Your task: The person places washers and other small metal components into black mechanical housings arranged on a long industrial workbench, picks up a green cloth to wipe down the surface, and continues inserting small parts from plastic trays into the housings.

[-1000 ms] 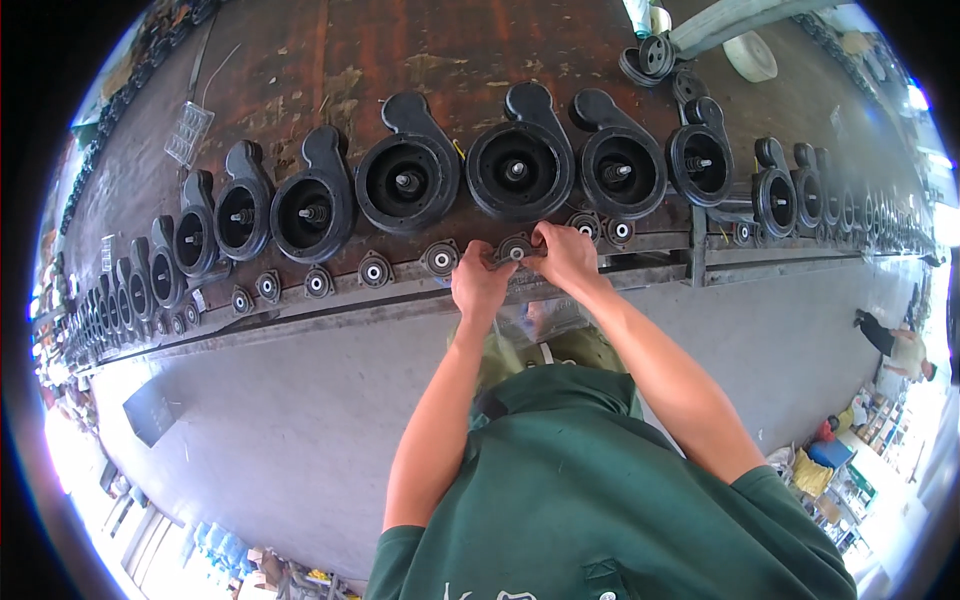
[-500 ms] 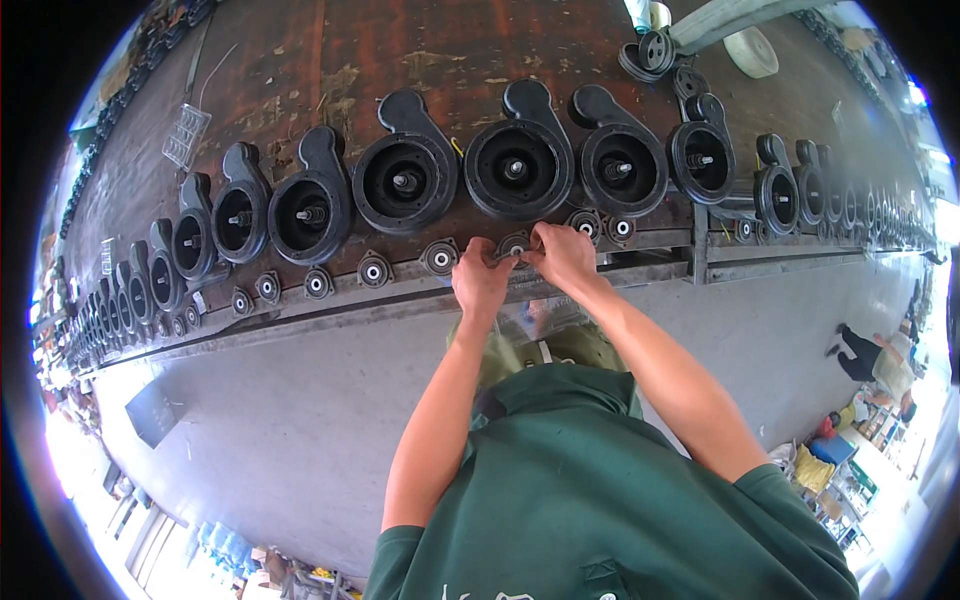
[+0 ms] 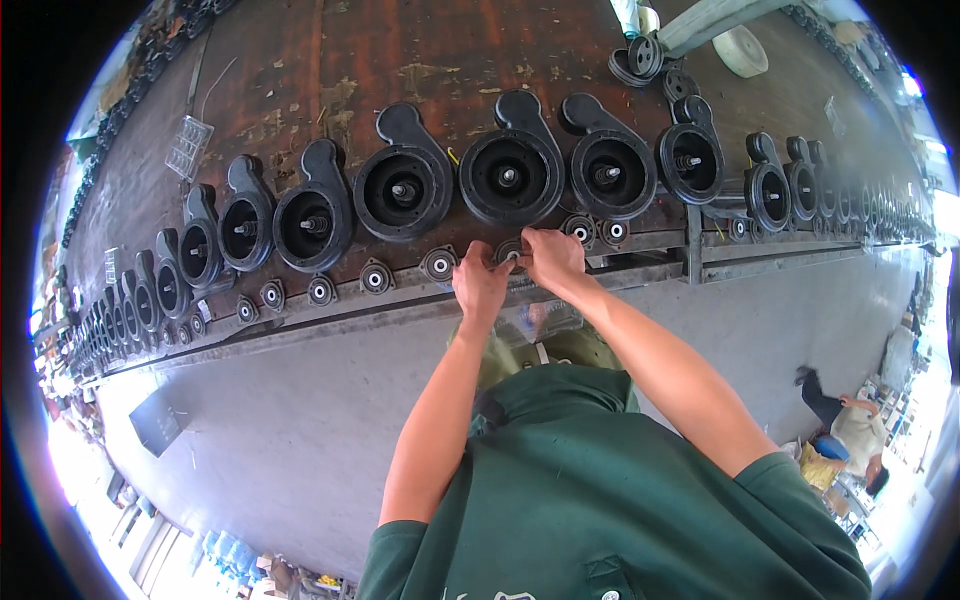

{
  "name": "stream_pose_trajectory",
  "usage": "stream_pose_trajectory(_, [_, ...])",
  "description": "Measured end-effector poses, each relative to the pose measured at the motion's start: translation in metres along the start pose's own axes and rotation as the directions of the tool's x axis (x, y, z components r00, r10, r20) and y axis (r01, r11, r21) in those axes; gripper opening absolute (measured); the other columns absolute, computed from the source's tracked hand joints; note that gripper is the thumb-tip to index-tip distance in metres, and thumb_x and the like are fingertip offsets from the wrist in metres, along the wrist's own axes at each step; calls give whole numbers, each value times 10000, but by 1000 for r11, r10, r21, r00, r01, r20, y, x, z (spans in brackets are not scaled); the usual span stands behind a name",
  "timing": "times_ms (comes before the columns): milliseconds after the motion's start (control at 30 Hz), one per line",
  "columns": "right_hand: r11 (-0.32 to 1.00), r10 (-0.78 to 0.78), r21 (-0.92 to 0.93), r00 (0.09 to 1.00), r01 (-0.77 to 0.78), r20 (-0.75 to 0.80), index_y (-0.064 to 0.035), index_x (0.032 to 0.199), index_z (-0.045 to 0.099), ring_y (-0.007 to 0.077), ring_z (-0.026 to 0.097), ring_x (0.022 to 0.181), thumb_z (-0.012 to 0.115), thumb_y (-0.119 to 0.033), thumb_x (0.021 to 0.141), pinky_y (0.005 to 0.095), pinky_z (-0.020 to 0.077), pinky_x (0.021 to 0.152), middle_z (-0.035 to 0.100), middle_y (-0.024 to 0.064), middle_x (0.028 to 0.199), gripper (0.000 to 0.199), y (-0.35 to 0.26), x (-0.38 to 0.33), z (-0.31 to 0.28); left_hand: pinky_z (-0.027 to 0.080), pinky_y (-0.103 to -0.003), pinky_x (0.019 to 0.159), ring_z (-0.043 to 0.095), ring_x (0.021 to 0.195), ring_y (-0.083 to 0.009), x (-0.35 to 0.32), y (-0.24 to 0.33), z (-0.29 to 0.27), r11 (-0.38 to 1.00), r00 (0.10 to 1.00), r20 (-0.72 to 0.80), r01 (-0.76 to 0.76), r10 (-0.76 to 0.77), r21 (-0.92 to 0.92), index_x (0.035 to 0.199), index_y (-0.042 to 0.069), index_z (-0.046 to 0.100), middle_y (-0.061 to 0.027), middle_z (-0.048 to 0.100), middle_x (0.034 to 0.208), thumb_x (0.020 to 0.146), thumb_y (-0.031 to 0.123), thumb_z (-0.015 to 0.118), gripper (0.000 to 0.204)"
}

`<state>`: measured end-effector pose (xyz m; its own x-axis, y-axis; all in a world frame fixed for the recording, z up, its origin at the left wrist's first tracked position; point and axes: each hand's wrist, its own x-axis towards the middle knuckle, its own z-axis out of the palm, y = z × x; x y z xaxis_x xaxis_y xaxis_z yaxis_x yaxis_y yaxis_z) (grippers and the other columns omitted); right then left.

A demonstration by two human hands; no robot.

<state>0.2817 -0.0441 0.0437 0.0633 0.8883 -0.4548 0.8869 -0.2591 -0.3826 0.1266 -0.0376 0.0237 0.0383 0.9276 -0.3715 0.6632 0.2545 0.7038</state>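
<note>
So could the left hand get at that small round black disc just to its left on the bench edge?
Probably yes. The left hand is at the bench edge, and the small round disc lies right beside it in the same row, uncovered, with nothing between them. Both hands are at another small part, so it would have to let go first.

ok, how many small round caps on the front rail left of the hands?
6 visible: one beside the left hand, then going left. More may blur into the far-left rim.
</note>
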Motion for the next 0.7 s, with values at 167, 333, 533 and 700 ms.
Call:
stream_pose_trajectory(167, [996,-85,-24,989,83,-124,-94,920,652,335,695,907,778,-234,827,509,491,747,712,90,865,210,3,0,6,526,-429,704,697,758,-347,-2,3,-1,1000,1000,-13,-16,16,4,987,24,672,-153,716,786,740,186,863,351])
stream_pose_trajectory(333, [999,15,-28,999,-14,37,-122,995,694,325,697,965,781,-247,820,502,497,810,732,76,947,232,0,7,1,530,-430,711,703,773,-349,0,3,1,999,998,-33,-43,44,33,983,27,677,-160,726,804,743,189,857,341])
stream_pose_trajectory(533, [997,46,65,998,-49,47,-106,908,705,317,727,864,821,-333,793,463,556,730,748,90,865,279,5,7,-13,543,-409,729,718,775,-307,-2,-14,0,980,998,23,55,-51,-190,1012,11,691,-147,744,822,773,196,854,343])
stream_pose_trajectory(700, [992,55,110,998,-55,5,-122,939,720,314,728,875,808,-344,808,460,559,748,749,91,870,272,3,14,-12,550,-434,746,719,789,-363,8,-11,2,995,998,-50,28,-33,-98,958,28,699,-160,747,811,722,258,865,369])
